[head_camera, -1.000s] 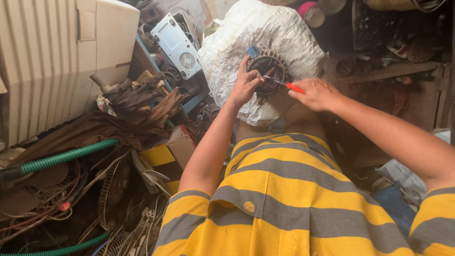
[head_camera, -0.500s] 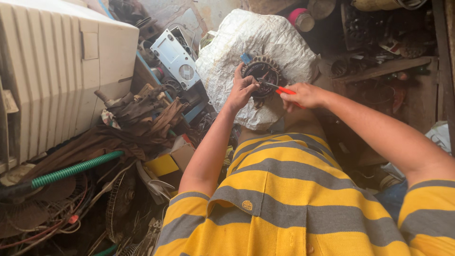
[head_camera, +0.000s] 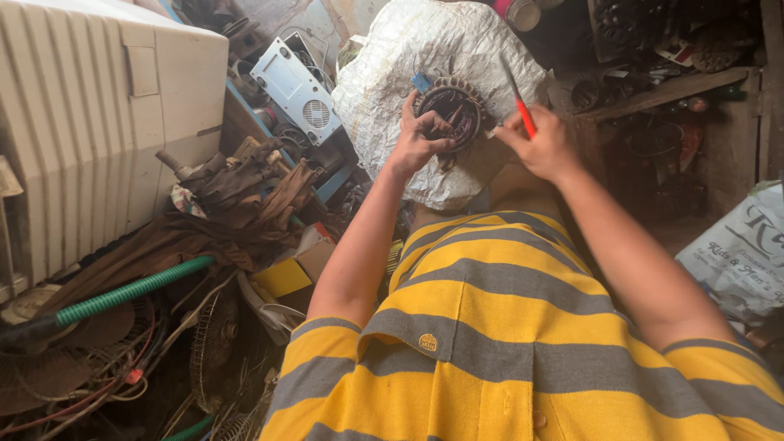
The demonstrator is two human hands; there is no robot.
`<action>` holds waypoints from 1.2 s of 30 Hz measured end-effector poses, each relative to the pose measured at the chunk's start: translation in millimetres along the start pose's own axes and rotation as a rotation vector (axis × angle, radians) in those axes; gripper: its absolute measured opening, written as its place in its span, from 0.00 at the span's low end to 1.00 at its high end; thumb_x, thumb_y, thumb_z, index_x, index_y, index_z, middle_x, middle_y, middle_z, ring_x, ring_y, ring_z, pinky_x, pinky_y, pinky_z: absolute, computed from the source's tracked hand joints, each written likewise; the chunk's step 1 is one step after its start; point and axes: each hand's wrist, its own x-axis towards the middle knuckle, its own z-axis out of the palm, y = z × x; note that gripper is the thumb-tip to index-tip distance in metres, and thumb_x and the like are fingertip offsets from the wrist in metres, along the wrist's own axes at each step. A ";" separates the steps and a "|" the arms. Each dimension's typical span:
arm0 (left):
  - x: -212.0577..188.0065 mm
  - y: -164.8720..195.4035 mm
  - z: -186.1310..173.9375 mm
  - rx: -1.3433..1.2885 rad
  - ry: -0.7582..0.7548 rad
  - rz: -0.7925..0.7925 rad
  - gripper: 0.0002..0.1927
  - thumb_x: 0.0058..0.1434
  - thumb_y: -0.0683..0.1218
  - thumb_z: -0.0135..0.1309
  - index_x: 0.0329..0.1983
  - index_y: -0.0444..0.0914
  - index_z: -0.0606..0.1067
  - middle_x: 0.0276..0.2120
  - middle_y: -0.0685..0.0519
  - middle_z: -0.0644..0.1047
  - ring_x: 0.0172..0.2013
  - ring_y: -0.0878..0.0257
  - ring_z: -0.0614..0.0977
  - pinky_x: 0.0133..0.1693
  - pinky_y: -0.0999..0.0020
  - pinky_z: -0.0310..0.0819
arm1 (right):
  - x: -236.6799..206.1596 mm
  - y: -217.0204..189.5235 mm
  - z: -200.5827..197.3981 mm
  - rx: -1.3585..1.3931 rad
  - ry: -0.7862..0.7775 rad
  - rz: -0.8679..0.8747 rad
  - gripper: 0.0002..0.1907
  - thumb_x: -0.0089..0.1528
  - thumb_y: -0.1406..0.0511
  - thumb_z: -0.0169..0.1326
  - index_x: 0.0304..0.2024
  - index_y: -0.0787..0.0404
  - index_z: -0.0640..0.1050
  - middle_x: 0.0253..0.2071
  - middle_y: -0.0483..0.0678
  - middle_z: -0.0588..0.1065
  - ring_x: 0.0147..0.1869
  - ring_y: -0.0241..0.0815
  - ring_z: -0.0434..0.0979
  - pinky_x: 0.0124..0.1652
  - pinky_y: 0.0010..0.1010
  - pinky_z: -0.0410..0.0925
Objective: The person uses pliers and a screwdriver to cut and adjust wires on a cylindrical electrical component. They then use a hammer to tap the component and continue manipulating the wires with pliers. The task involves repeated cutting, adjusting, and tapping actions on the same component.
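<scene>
Your left hand point(head_camera: 420, 135) grips the round motor stator point(head_camera: 451, 110), a dark toothed ring with copper windings, against the white sack point(head_camera: 392, 73). Your right hand point(head_camera: 541, 145) clasps a red-handled tool point(head_camera: 521, 104); half a second ago its tip lay on the ring, now it points up.

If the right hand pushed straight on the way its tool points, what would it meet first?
The right hand holds a thin red-handled tool angled up and to the left. Carried on, its tip would probably meet the white woven sack just beyond the round toothed motor part, though depth is unclear.
</scene>
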 end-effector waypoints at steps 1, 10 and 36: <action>0.3 -1.1 -1.4 0.082 0.008 -0.021 0.16 0.44 0.48 0.73 0.34 0.43 0.80 0.75 0.39 0.42 0.72 0.38 0.54 0.70 0.51 0.52 | 6.3 -4.9 11.5 -0.039 0.087 -0.069 0.17 0.61 0.58 0.66 0.33 0.65 0.76 0.36 0.53 0.77 0.41 0.48 0.79 0.45 0.38 0.70; -0.9 4.4 0.4 0.171 0.044 0.000 0.12 0.48 0.46 0.71 0.35 0.43 0.81 0.75 0.39 0.45 0.72 0.39 0.53 0.71 0.50 0.50 | -6.7 -4.1 25.5 0.280 -0.328 0.157 0.06 0.64 0.65 0.49 0.42 0.58 0.68 0.41 0.43 0.79 0.46 0.37 0.84 0.46 0.33 0.74; 2.7 9.1 -4.5 -0.077 0.020 0.133 0.55 0.52 0.32 0.73 0.74 0.31 0.48 0.35 0.48 0.83 0.48 0.55 0.80 0.63 0.56 0.61 | 33.8 -25.9 0.0 -0.312 -0.628 0.151 0.07 0.52 0.66 0.57 0.33 0.61 0.78 0.27 0.54 0.80 0.34 0.48 0.83 0.38 0.40 0.72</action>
